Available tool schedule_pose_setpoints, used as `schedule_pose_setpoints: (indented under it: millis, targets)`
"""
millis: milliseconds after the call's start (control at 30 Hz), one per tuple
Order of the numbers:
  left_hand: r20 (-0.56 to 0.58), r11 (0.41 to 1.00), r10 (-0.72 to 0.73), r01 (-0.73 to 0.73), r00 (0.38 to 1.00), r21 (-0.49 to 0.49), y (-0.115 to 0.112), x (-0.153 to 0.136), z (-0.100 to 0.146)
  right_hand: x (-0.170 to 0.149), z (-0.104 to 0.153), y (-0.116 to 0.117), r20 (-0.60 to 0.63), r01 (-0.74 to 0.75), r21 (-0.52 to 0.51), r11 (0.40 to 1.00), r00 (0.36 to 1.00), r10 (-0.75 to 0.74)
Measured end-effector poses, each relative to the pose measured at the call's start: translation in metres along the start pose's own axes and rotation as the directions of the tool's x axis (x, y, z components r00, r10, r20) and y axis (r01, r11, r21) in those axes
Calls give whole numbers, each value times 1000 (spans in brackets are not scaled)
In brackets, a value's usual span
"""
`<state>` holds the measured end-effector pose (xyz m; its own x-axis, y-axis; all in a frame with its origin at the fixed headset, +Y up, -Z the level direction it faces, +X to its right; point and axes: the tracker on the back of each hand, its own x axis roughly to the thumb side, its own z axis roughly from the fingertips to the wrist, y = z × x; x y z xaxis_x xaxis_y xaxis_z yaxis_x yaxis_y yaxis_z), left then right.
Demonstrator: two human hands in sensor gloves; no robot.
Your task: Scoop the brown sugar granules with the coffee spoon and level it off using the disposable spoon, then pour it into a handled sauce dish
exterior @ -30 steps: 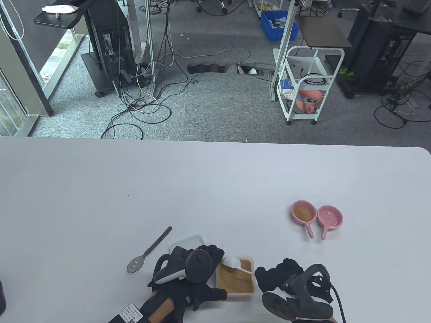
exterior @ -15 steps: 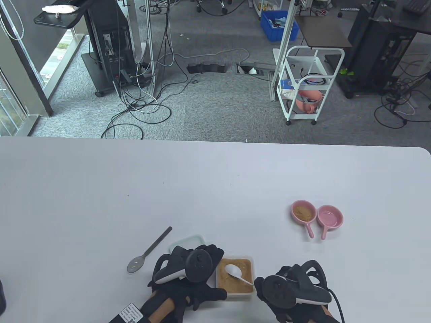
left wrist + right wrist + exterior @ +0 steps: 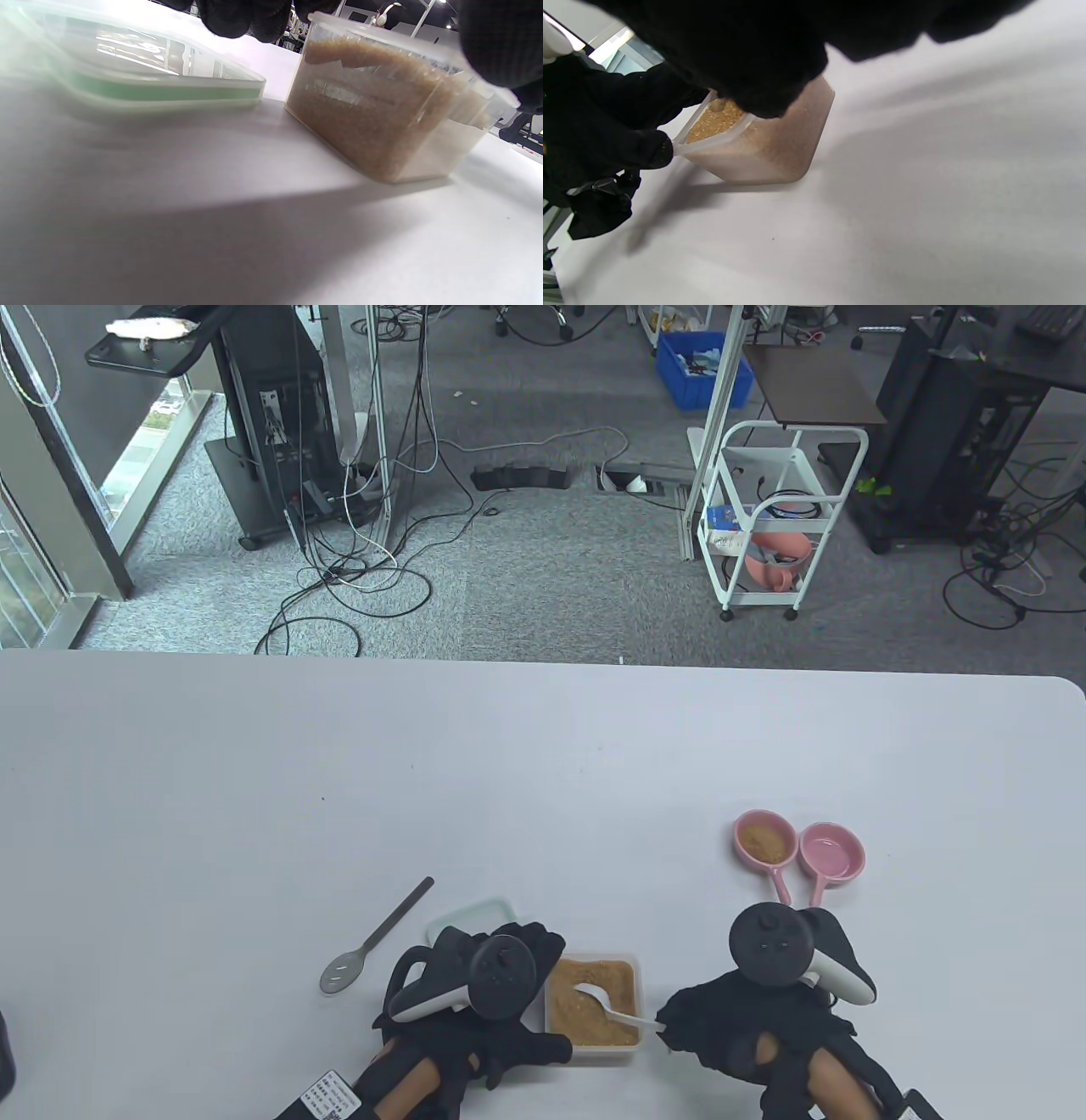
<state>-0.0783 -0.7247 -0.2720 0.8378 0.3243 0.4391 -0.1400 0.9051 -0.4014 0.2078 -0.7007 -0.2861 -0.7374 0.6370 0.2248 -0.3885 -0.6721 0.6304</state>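
Sugar container: clear plastic tub of brown sugar granules, standing close to the counter's near edge, about midway along it.
White spoon: bowl sunk in the granules, handle slanting out over the tub's right near corner to the right hand.
Right hand: just right of the tub, fingertips pinching the end of the white spoon's handle; tracker on its back faces up.
Left hand: against the tub's left side, a thumb along the near left corner and fingers at the far left; in the left wrist view the fingertips sit at the tub's rim, so it grasps the tub.
Lid: clear with a green seal, lying flat on the counter just behind the left hand, touching or nearly touching the tub's far left corner.
Metal spoon: slotted bowl toward the near edge, handle pointing away to the right, lying alone left of the lid.
Sauce dishes: two pink handled dishes side by side toward the right end of the counter, rims touching, handles toward the near edge; the left dish holds brown sugar, the right dish shows only its pink bottom.
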Motion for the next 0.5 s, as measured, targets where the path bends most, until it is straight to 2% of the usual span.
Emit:
schedule_pose_setpoints:
  millis: [300, 500]
  targets:
    - [0, 1000, -7, 7, 1000, 1, -1, 1, 0, -25, -7, 1, -80, 212, 91, 973, 975, -205]
    - [-1, 1000, -9, 9, 1000, 2, -1, 1, 0, -41, -12, 9, -131, 371, 152, 916, 926, -353]
